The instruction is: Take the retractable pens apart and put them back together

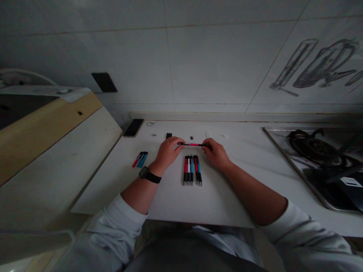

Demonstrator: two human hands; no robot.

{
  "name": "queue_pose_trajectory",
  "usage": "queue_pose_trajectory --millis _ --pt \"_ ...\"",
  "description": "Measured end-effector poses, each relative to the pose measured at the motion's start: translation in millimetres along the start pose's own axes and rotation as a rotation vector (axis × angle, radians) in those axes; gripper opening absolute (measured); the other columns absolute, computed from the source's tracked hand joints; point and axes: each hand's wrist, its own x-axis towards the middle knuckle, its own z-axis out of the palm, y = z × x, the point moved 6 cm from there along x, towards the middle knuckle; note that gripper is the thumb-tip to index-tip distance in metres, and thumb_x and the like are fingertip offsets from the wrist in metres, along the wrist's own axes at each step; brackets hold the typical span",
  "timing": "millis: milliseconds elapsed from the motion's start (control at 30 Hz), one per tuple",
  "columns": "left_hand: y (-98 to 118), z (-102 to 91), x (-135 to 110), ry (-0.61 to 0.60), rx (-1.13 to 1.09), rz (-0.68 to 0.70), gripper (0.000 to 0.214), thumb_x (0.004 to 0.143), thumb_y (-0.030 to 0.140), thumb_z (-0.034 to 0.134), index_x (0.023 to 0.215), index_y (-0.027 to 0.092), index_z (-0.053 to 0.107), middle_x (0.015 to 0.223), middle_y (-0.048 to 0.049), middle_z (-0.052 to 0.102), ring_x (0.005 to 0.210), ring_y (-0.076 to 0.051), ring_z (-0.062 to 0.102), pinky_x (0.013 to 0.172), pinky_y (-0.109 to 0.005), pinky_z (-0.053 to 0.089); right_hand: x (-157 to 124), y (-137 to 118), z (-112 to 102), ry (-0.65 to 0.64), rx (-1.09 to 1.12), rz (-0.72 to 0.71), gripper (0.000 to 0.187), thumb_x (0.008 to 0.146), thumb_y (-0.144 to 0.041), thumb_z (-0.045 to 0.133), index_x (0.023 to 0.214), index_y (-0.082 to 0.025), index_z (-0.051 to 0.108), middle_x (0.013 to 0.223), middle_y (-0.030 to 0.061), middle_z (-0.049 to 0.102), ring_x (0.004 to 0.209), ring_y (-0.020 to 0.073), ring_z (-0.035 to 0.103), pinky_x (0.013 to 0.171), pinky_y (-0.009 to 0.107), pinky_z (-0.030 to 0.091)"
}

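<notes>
White counter (167, 200), five pens (192, 170), two hands (169, 149), one held pen (194, 144)

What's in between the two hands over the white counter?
In the head view, a red and black pen spans the gap, one end in the left hand, the other in the right hand.

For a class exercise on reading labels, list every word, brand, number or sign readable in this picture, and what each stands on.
No words, brands, numbers or signs can be read.
White label by the stove: any print is too blurred to read.
Pen held by the left hand and right hand: any lettering is too small to read.
Watch and phone: dark screens, nothing legible.
</notes>
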Motion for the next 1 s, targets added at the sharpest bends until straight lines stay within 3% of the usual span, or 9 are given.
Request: queue_pose_trajectory --millis 167,300,433,600,733,867,1000 --pt "1.4 -3.4 1.1 0.034 -0.007 0.016 0.004 0.091 0.021 0.074 0.095 0.021 0.073 0.093 -0.0041 0.074 0.092 -0.021 0.068 0.086 -0.036 0.054 1.0 0.5 0.8 -0.041 0.001 -0.019 0.024 0.096 -0.04 0.056 0.107 -0.022 0.066 0.084 0.0029 0.07 0.069 0.0173 0.06 0.068 0.029 0.045" --pt "1.0 -2.4 0.8 0.039 -0.021 0.027 0.004 0.09 0.022 0.074 0.095 0.021 0.073 0.094 -0.0041 0.074 0.093 -0.021 0.068 0.087 -0.037 0.055 1.6 -2.8 2.7 -0.07 -0.026 -0.055 0.026 0.1 -0.035 0.047 0.097 -0.021 0.069 0.084 0.0048 0.071 0.078 0.0191 0.064 0.075 0.031 0.047" --pt "0.8 -2.4 0.6 0.045 -0.023 0.024 0.003 0.09 0.022 0.074 0.093 0.021 0.074 0.095 -0.0045 0.073 0.094 -0.021 0.068 0.087 -0.037 0.055 1.7 -0.2 0.9 -0.01 -0.002 -0.028 0.023 0.093 -0.036 0.059 0.107 -0.021 0.067 0.097 0.0066 0.072 0.076 0.0179 0.062 0.072 0.029 0.048" --pt "2.0 -3.7 0.8 0.059 -0.031 0.034 0.003 0.091 0.021 0.074 0.093 0.021 0.073 0.095 -0.004 0.072 0.094 -0.02 0.067 0.087 -0.036 0.054 1.3 3.6 5.8 -0.084 -0.042 -0.017 0.026 0.1 -0.039 0.047 0.102 -0.021 0.067 0.086 0.0048 0.071 0.076 0.0183 0.063 0.075 0.03 0.046" --pt "1.7 -3.3 0.5 0.057 -0.029 0.035 0.004 0.09 0.021 0.074 0.094 0.021 0.073 0.095 -0.0042 0.072 0.094 -0.02 0.067 0.086 -0.036 0.054 0.5 3.7 3.3 -0.033 -0.018 0.021 0.027 0.094 -0.04 0.059 0.114 -0.022 0.061 0.096 0.0058 0.072 0.072 0.0168 0.061 0.07 0.029 0.046" --pt "0.6 -2.5 0.3 0.048 -0.034 0.032 0.004 0.09 0.021 0.074 0.094 0.021 0.073 0.095 -0.0039 0.071 0.094 -0.02 0.067 0.087 -0.036 0.054 -0.1 1.1 6.4 -0.084 -0.037 0.002 0.022 0.1 -0.038 0.048 0.103 -0.022 0.063 0.087 0.0048 0.071 0.075 0.0178 0.062 0.073 0.03 0.046" --pt "-0.5 -1.7 0.3 0.05 -0.033 0.029 0.004 0.09 0.021 0.075 0.094 0.021 0.073 0.095 -0.0038 0.071 0.094 -0.02 0.067 0.087 -0.036 0.055 0.6 2.6 5.5 -0.058 -0.041 0.002 0.023 0.094 -0.038 0.059 0.11 -0.022 0.062 0.097 0.0062 0.072 0.074 0.0172 0.062 0.071 0.029 0.046"
